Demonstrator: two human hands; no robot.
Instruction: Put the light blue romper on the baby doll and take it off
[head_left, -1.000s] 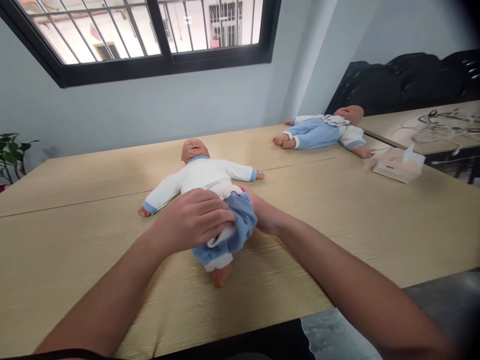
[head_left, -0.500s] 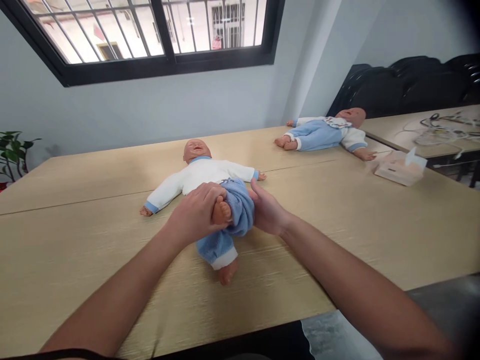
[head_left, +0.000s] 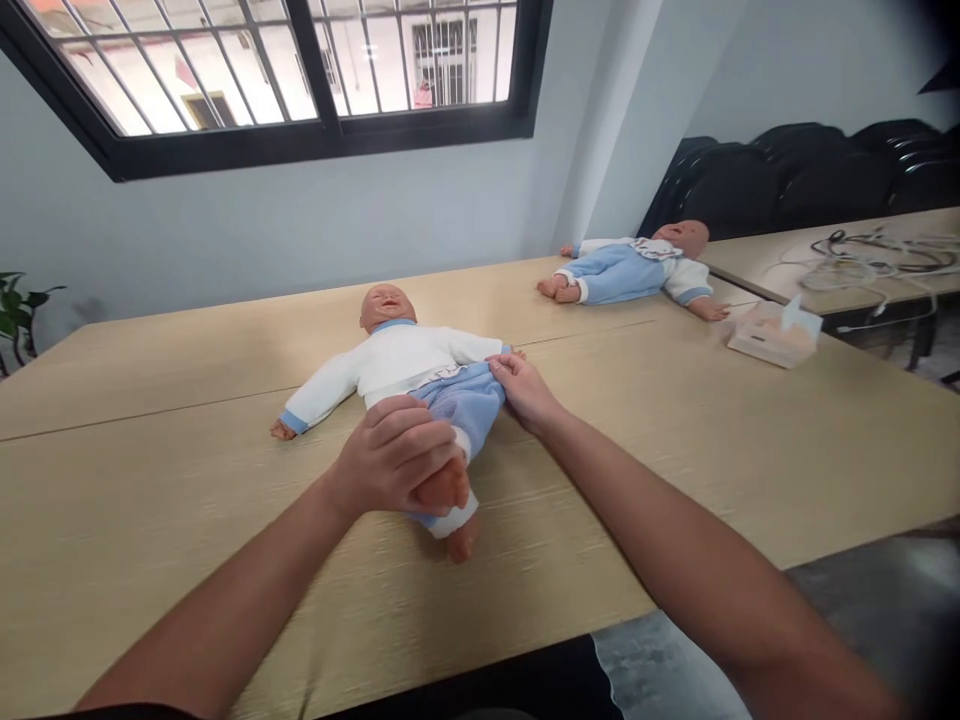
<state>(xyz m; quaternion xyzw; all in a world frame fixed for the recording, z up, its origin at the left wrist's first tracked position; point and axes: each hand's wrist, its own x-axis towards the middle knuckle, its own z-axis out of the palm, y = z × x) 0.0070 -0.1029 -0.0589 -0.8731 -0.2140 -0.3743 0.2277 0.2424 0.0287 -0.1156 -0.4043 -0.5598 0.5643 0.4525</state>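
A baby doll in a white top lies on its back on the table, head toward the wall and arms spread. My left hand is wrapped round one lower leg of the doll, its bare foot sticking out below my fingers. My right hand pinches the blue trousers near the hip. The doll's other foot rests toward the front edge, its white cuff partly behind the held foot.
A second doll in blue and white lies at the back right. Near it stands a tissue box. Tangled cables lie on another table, before stacked black chairs. A plant is at left.
The doll's raised leg has come down and straightened toward me, with my left hand still around it. My right hand has gone from cupping the bent knee to pinching the trousers higher up.
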